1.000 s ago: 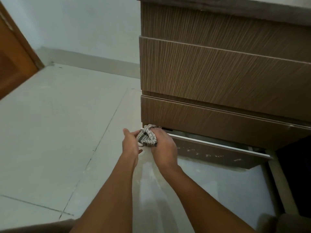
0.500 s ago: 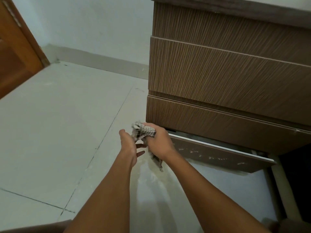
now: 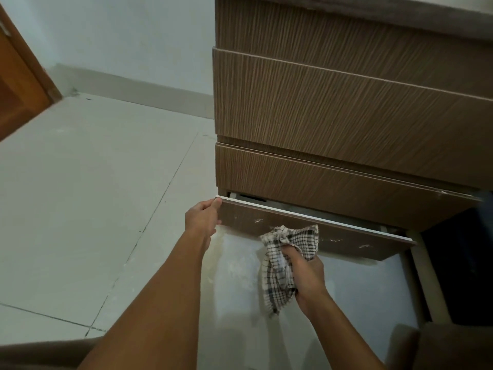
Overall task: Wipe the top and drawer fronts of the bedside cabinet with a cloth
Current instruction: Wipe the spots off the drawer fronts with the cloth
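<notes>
The brown wood-grain bedside cabinet fills the upper right, its drawer fronts stacked one over another. The bottom drawer is pulled partly out, and its front carries white smudges. My left hand grips the drawer's top left corner, thumb on the white edge. My right hand holds a bunched black-and-white checked cloth, whose upper part presses against the middle of the bottom drawer front. The rest of the cloth hangs down below my fist.
Pale floor tiles spread to the left, with a white skirting board along the wall. An orange-brown wooden door stands at far left. A dark gap lies right of the cabinet. Pale dust marks the floor under the drawer.
My hands have parted. The left went up to the drawer's left corner and took hold. The right carried the cloth rightward onto the drawer front, and the cloth has loosened.
</notes>
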Available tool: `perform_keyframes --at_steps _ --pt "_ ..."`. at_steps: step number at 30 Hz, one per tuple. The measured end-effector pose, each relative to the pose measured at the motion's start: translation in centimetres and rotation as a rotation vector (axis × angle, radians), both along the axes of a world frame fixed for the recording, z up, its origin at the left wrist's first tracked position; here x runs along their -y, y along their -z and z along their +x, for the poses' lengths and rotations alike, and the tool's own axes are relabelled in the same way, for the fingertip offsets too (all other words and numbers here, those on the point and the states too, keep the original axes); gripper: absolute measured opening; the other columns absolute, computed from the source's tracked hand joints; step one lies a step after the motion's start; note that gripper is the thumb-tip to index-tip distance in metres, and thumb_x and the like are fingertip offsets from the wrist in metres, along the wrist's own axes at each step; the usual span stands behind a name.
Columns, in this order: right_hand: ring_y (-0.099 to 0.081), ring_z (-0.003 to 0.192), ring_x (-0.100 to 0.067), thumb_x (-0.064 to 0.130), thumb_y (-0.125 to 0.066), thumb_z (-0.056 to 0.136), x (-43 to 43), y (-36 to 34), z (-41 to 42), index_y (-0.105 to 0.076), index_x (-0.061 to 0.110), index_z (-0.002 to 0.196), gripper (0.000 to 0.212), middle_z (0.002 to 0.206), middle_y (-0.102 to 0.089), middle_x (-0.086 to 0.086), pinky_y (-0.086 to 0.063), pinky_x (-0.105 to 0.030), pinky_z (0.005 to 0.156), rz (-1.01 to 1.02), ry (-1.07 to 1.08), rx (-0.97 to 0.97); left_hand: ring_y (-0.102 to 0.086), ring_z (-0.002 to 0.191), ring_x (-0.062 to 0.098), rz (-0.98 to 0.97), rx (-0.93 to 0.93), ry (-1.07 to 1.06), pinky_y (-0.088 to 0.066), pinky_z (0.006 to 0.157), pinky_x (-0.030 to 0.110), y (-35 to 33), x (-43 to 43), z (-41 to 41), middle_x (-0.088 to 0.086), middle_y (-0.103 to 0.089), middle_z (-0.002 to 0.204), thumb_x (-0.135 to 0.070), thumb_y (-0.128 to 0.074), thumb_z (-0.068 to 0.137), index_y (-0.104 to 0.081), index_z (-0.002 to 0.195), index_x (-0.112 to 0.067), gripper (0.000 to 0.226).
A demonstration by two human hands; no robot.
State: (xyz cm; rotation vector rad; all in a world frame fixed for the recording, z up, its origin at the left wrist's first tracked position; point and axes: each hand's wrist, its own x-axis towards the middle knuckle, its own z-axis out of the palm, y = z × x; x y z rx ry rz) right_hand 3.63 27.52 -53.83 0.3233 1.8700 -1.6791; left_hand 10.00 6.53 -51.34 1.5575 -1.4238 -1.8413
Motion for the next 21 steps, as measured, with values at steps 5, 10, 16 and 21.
perform_keyframes --at_steps 5,10,16,21 --pt "-0.071 0.086 -0.025 0.022 -0.073 0.083 -0.7 1.0 -0.1 -0.069 0.017 0.093 0.012 0.089 -0.076 -0.003 -0.058 -0.042 0.083 0.034 0.039 -0.018 -0.061 0.076 0.016 0.025 0.0 -0.073 -0.048 0.069 0.034 -0.6 -0.2 -1.0 -0.006 -0.058 0.09 -0.032 -0.062 0.092 -0.064 0.112 -0.022 0.022" --pt "-0.067 0.084 -0.014 0.022 -0.07 0.089 -2.5 2.6 -0.2 -0.07 0.017 0.099 0.011 0.089 -0.073 0.004 -0.055 -0.028 0.072 0.091 0.092 -0.095 -0.062 0.079 0.018 0.035 -0.025 -0.13 -0.05 0.07 0.036 -1.0 -0.7 -2.2 -0.001 -0.057 0.106 -0.03 -0.06 0.094 -0.062 0.118 -0.019 0.027" --pt "-0.066 0.09 -0.025 0.004 -0.058 0.092 -6.6 4.0 -1.9 -0.067 0.01 0.115 0.025 0.099 -0.07 -0.008 -0.055 -0.038 0.084 0.278 0.305 -0.342 -0.063 0.089 0.023 0.063 -0.021 -0.175 -0.054 0.086 0.042 -0.8 -1.1 -2.7 0.003 -0.058 0.112 -0.03 -0.059 0.094 -0.06 0.122 -0.019 0.03" --pt "-0.063 0.1 -0.032 0.007 -0.058 0.091 -10.3 4.3 -6.3 -0.063 0.007 0.119 0.029 0.109 -0.068 -0.012 -0.05 -0.033 0.081 0.344 0.682 -0.371 -0.065 0.093 0.025 0.084 -0.014 -0.167 -0.054 0.087 0.043 -0.7 -0.6 -2.8 0.004 -0.06 0.11 -0.029 -0.061 0.093 -0.061 0.121 -0.019 0.03"
